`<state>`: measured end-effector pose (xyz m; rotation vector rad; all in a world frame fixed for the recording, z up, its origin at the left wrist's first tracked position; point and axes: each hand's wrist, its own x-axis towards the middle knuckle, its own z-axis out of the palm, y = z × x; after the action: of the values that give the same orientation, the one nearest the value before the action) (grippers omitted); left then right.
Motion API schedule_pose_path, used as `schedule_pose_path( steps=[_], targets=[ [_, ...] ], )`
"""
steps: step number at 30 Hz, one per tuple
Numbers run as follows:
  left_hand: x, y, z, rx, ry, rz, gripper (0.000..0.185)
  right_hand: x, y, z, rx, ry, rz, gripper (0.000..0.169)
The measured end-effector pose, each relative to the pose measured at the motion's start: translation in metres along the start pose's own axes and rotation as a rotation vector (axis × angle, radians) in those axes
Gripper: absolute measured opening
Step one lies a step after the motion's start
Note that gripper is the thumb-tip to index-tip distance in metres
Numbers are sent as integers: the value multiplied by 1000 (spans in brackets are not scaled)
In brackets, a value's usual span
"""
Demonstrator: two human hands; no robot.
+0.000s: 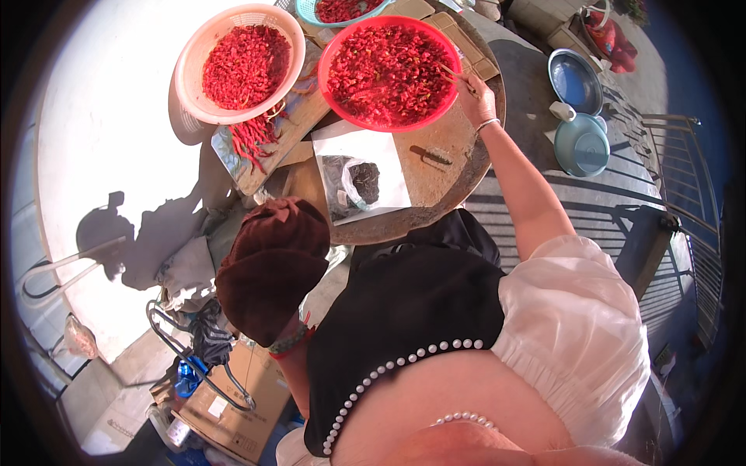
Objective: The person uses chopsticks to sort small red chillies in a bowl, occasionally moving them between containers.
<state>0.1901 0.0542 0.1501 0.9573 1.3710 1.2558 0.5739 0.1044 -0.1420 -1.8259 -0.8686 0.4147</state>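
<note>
My right hand (478, 103) grips thin wooden chopsticks (450, 72) at the right rim of a red plastic basin (389, 126) of chopped red chilies (387, 70). The lower part of my left hand (293, 327) shows above a beaded bracelet; a brown fabric cap (271, 268) hides its fingers. A pink basket (189, 87) of chopped chilies stands left of the basin. Whole red chilies (252, 140) lie below it on a wooden board (285, 151). An open plastic bag (349, 180) with dark contents rests on a white sheet (373, 143).
These things stand on a round table (478, 169); a slim dark object (432, 156) lies near its right edge, and a teal basket (341, 23) at the back. Metal (574, 81) and pale blue basins (581, 145) stand on the ground at right, near a metal railing (682, 169). A cardboard box (233, 402) is lower left.
</note>
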Motion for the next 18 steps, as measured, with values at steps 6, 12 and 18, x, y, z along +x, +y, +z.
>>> schedule_pose_path(
  steps=[6,12,18],
  targets=[
    [10,-9,-50,318,-306,-25,48,-42,-35,39,126,-139,34,15],
    [18,-44,-100,70,-414,33,53,-76,-88,59,273,-364,-43,16],
    [12,-51,-99,98,-297,100,53,-70,-55,30,200,-375,20,16]
  ],
)
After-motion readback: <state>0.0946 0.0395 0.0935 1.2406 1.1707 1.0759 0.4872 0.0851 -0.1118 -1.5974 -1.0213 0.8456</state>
